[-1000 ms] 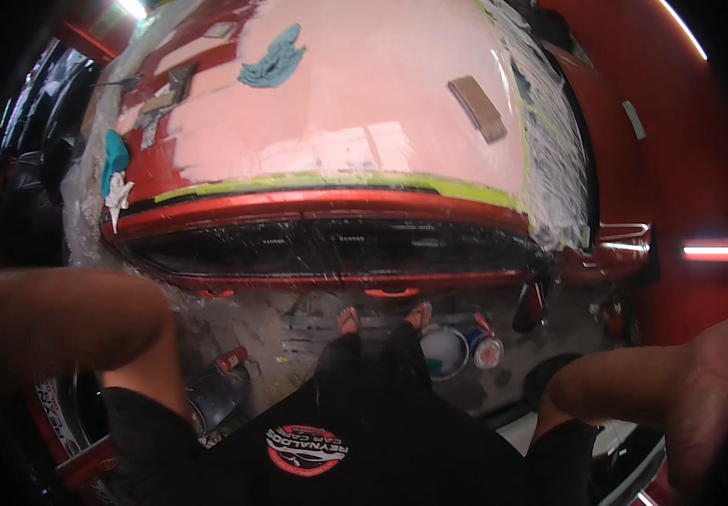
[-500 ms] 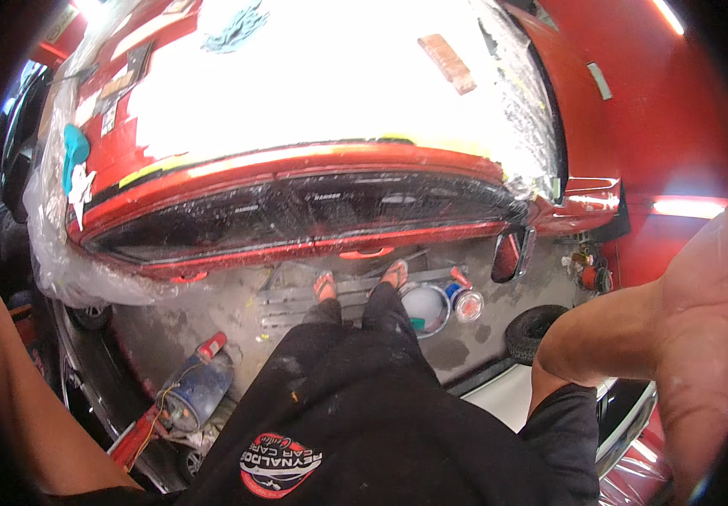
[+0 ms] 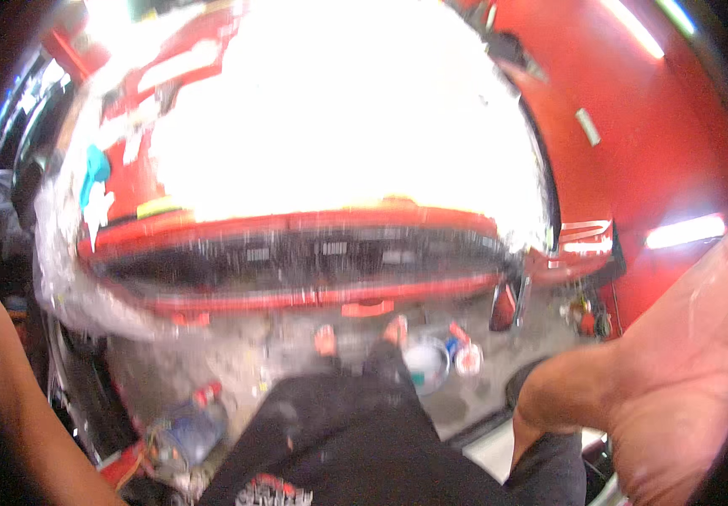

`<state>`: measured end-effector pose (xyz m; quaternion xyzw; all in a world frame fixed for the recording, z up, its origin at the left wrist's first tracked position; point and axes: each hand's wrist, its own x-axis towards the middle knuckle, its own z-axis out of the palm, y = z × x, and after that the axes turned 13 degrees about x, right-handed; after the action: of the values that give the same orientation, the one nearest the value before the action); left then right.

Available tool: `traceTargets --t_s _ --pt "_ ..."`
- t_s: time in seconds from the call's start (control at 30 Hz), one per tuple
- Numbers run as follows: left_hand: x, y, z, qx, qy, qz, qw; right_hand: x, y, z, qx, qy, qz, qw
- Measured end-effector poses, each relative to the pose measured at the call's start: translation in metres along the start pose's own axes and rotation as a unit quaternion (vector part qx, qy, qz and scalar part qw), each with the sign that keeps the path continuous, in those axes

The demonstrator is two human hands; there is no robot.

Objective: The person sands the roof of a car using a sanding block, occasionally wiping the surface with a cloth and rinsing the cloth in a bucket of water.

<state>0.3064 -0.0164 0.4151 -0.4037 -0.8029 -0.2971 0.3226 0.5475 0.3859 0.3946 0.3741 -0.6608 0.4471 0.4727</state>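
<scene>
My right hand (image 3: 693,337) is raised at the right rim, palm large and close to the camera; its fingers run out of the picture, so its hold is hidden. Only my left forearm (image 3: 26,405) shows at the left rim, with that hand out of view. In front of me is a red car (image 3: 296,219) with an overexposed, white-looking roof (image 3: 338,101). A teal cloth (image 3: 94,173) and a white rag (image 3: 96,219) lie near its left end, beside crumpled clear plastic sheeting (image 3: 60,266).
My feet (image 3: 324,337) are on the floor beside a round bucket (image 3: 423,364) and a smaller can (image 3: 467,358). A blue cylindrical tank (image 3: 185,434) is at lower left, a tyre (image 3: 521,375) at lower right. A red wall (image 3: 633,169) is on the right, a dark vehicle (image 3: 26,126) at left.
The view shifted and is now blurred, the roof washed out bright. My left arm has swung down and outward to the left rim. My right hand stays raised at the right.
</scene>
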Motion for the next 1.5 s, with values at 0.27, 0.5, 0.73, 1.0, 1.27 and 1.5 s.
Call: traceTargets --t_s 0.27,0.5,0.73,1.0,1.27,1.5 --pt "-0.024 -0.027 -0.026 0.027 0.042 -0.064 0.997 0.014 -0.035 0.009 0.003 0.003 -0.070 0.998" --pt "-0.021 -0.051 -0.029 0.034 0.064 -0.091 0.993 0.030 -0.029 0.028 0.009 0.001 -0.110 0.994" --pt "-0.008 -0.084 -0.043 0.050 0.099 -0.126 0.986 0.051 0.013 0.047 0.012 0.052 -0.154 0.987" --pt "-0.016 -0.106 -0.088 0.079 0.229 -0.150 0.959 -0.094 0.191 0.110 -0.040 0.240 0.237 0.941" --pt "-0.024 -0.119 0.026 0.044 0.437 -0.072 0.895 -0.371 0.357 0.047 -0.347 -0.009 0.445 0.826" --pt "-0.085 -0.313 0.269 0.279 -0.087 -0.205 0.934 -0.387 0.358 0.040 -0.306 -0.120 0.444 0.834"
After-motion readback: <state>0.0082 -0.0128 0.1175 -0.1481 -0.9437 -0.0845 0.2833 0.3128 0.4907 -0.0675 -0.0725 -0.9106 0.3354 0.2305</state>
